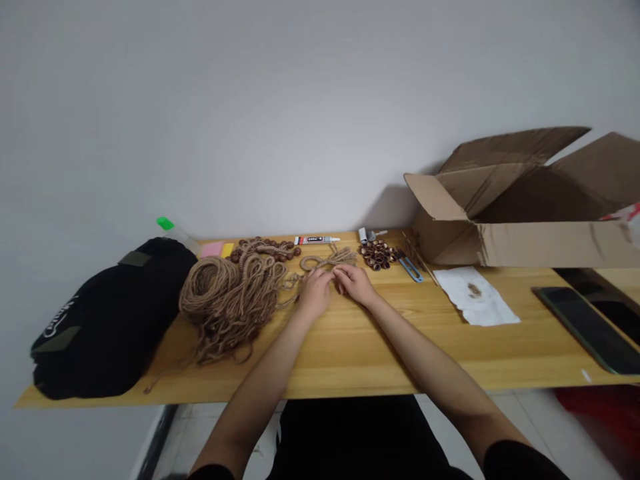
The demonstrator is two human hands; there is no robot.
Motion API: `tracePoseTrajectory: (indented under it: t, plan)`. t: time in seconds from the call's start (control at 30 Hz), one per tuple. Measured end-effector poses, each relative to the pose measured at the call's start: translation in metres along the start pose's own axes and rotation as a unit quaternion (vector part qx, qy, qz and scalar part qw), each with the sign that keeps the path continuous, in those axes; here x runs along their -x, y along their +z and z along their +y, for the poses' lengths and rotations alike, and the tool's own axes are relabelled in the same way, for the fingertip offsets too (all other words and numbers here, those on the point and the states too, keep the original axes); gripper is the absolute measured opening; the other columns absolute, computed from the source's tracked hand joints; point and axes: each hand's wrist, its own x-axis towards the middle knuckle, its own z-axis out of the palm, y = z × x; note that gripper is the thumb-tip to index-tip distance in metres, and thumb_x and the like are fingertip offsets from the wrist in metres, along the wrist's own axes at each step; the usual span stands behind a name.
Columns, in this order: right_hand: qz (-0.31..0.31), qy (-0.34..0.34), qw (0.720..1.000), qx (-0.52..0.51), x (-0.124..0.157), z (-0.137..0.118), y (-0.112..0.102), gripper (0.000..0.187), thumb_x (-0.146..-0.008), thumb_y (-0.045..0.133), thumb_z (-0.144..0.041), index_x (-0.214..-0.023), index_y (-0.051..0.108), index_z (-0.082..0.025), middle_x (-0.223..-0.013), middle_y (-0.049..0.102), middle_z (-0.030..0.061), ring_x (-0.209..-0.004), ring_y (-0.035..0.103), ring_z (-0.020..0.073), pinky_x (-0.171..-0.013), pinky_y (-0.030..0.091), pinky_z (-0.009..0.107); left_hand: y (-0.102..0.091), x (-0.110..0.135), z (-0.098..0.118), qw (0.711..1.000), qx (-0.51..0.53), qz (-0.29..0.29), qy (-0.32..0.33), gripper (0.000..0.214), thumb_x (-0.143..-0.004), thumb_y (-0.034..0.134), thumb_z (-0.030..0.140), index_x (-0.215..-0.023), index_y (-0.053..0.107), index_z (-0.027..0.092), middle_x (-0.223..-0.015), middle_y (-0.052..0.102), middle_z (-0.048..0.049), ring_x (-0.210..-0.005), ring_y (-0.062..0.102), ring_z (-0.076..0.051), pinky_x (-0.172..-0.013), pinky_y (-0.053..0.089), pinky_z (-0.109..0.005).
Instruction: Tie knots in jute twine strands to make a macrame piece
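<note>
My left hand (316,291) and my right hand (354,283) meet over the wooden table, fingers curled and fingertips close together. Brown twine (290,285) runs from the left up to my left hand, which is closed on it. A pinch closes my right hand; what sits between its fingertips is too small to make out. Just beyond the hands lies a twine loop with a tassel (344,256). To the left are a large heap of twine (235,293) and a twine string with brown beads (265,248).
Behind the hands lie a glue tube (316,240), brown nutshell-like rings (377,255) and blue thread snips (410,267). At right are a white tissue (477,297), a cardboard box (530,243) and a phone (590,327). A black bag (115,320) fills the left end.
</note>
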Motion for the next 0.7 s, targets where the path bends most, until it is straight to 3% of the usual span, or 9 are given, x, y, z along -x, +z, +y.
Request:
tracePoseTrajectory:
  t: [0.2, 0.37, 0.7]
  plan:
    - [-0.007, -0.008, 1.0, 0.011, 0.0006, 0.0002, 0.0002, 0.027, -0.088, 0.043, -0.033, -0.073, 0.059, -0.018, -0.041, 0.051, -0.0035, -0.044, 0.05, 0.012, -0.052, 0.04, 0.022, -0.0003, -0.0003, -0.0018, 0.999, 0.035, 0.024, -0.012, 0.043, -0.077, 0.038, 0.0, -0.096, 0.069, 0.023, -0.091, 0.059, -0.0048, -0.087, 0.055, -0.016, -0.081, 0.045, -0.029]
    - [-0.004, -0.001, 1.0, 0.003, 0.0, 0.0052, 0.0021, 0.026, -0.088, 0.043, -0.032, -0.074, 0.059, -0.017, -0.041, 0.051, -0.0039, -0.041, 0.049, 0.0109, -0.051, 0.039, 0.021, -0.0025, 0.001, 0.0011, 0.998, -0.004, 0.035, -0.048, 0.033, -0.079, 0.043, 0.007, -0.09, 0.07, 0.021, -0.097, 0.06, -0.0057, -0.088, 0.056, -0.017, -0.081, 0.045, -0.029]
    - [-0.004, 0.026, 0.999, -0.028, 0.0, 0.0035, 0.0014, 0.025, -0.087, 0.043, -0.033, -0.079, 0.06, -0.016, -0.038, 0.049, -0.0064, -0.037, 0.046, 0.0089, -0.052, 0.04, 0.02, -0.0063, -0.001, -0.0038, 0.992, -0.06, 0.07, -0.091, 0.029, -0.079, 0.044, 0.01, -0.086, 0.071, 0.021, -0.09, 0.064, -0.0053, -0.085, 0.058, -0.019, -0.077, 0.044, -0.031]
